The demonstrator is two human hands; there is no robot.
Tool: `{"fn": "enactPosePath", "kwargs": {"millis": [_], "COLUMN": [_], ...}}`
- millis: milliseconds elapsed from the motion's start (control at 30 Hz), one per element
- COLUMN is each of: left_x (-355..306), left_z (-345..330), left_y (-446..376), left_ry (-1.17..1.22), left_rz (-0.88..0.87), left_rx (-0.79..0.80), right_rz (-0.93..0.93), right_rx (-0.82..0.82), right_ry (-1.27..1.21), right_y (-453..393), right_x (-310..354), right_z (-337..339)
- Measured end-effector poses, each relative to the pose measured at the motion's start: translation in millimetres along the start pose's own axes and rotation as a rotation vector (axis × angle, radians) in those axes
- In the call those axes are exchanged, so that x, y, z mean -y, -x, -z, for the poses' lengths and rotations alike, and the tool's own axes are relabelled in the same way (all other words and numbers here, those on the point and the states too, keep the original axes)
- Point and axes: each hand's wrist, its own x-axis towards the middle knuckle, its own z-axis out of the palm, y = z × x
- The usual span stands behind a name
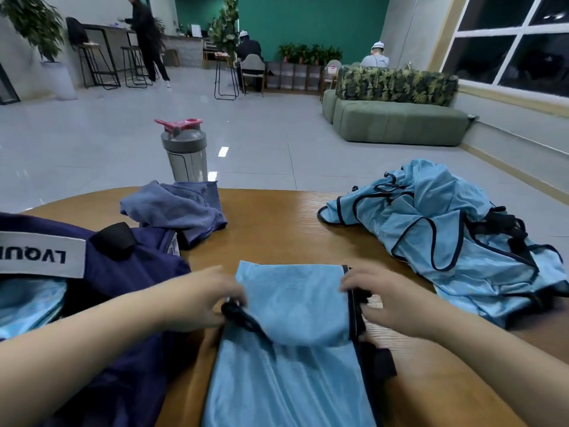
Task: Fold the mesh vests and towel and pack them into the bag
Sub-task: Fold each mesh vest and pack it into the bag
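A light-blue mesh vest [292,349], lengthwise toward the viewer on a round wooden table [277,217] in a tiled lounge, is pinched at its edges by the left hand [200,298] and right hand [385,300].

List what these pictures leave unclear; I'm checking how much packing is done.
All from the head view:
- Bag: cut off by the left edge; contents mostly hidden by its flap.
- Vest pile: crumpled and overlapping, so no count.
- Left hand and right hand: motion blur hides each grip on the folded vest.
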Motion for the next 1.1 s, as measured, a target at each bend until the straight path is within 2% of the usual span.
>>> {"fn": "enactPosePath", "kwargs": {"millis": [33, 100, 200, 333, 400, 500, 533, 600, 667, 700, 767, 833, 900, 1000, 1100], "left_x": [-3.2, -14.0, -35.8, -50.2, -50.2, -45.7, -44.6, -48.7, -49.3, -49.0, -43.8, -30.9, -16.5, -2.1, 5.0], "left_z": [-3.5, -7.6, -15.4, -30.6, -31.8, -27.6, -27.7, -26.5, -27.2, -26.0, -19.4, -15.0, -11.8, -11.0, -9.9], "left_y": [1.8, 1.6, -5.7, -18.7, -23.4, -21.9, -20.5, -16.5, -18.1, -21.4, -34.1, -51.1, -67.4, -84.3, -87.6], "left_ry": [-0.046, -0.104, -0.138, -0.28, -0.37, -0.316, -0.276, -0.17, 0.017, 0.071, 0.036, -0.033, -0.017, 0.084, 0.077], "left_rz": [0.0, 0.024, 0.005, -0.05, -0.143, -0.184, -0.202, -0.201, -0.112, -0.058, 0.041, 0.171, 0.328, 0.416, 0.426], "left_rx": [0.068, 0.123, 0.013, -0.026, -0.14, -0.233, -0.226, -0.115, -0.006, 0.036, -0.025, -0.141, -0.152, -0.054, 0.052], "right_rz": [-0.012, -0.032, -0.016, 0.042, 0.02, 0.085, 0.087, 0.057, -0.013, -0.053, -0.095, -0.159, -0.285, -0.467, -0.501], "right_rx": [0.071, 0.075, -0.04, 0.131, 0.135, -0.021, -0.03, 0.058, 0.124, 0.098, -0.053, -0.111, -0.007, 0.183, 0.313], "right_ry": [0.051, 0.074, 0.087, 0.225, 0.28, 0.317, 0.277, 0.265, 0.285, 0.259, 0.177, 0.182, 0.155, -0.157, -0.114], "right_y": [5.5, 12.3, 14.9, 11.8, 8.7, 6.2, 7.8, 8.3, 3.8, -2.1, -17.3, -37.2, -56.0, -75.4, -79.4], "right_x": [2.0, 4.9, 16.5, 24.8, 26.4, 26.4, 28.2, 32.0, 33.6, 34.4, 35.3, 29.5, 22.1, 10.0, -5.2], "right_z": [-2.2, -4.3, -9.5, -29.2, -29.4, -24.2, -22.1, -21.2, -20.4, -18.2, -12.9, -10.1, -11.0, -13.2, -6.9]}}
